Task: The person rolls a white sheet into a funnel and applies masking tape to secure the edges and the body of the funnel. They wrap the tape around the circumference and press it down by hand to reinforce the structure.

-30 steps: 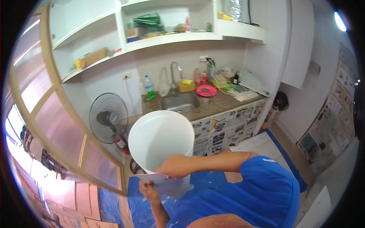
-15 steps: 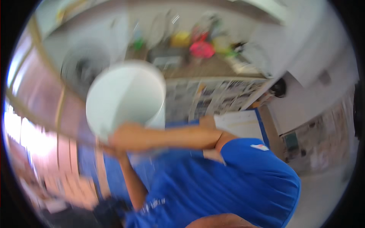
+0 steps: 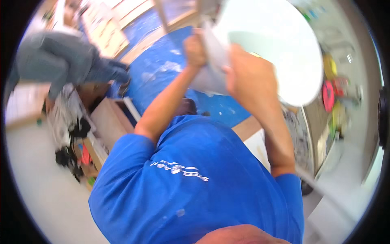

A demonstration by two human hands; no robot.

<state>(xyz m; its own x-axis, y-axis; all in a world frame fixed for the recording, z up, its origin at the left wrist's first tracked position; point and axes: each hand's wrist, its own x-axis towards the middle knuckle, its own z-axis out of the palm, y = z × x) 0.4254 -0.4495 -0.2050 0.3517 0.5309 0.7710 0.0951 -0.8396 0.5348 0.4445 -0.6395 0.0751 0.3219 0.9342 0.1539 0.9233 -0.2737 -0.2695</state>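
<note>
A large white bucket (image 3: 290, 53) is tilted, its wide mouth facing me, at the upper right. My right hand (image 3: 252, 77) is closed over the near edge of its rim, with the fingers hooked toward the inside. On the bucket's outer left side, my left hand (image 3: 196, 51) is closed against the wall; some of its fingers are hidden. A small yellowish thing shows at the rim beside my right hand, too small to name. Glare washes out most of the inside of the bucket.
Blue sheeting (image 3: 162, 73) with white smears covers the floor ahead. Another person's grey-clad legs (image 3: 69, 61) are at the far left. Boxes and cloths (image 3: 67, 118) lie below them. A counter (image 3: 319, 122) with a pink round thing (image 3: 328, 96) and several colourful items runs along the right.
My view has swung left, so the bucket moved from left of centre to the upper right. Both hands stay on it. The other person and the boxes at the left have come into view.
</note>
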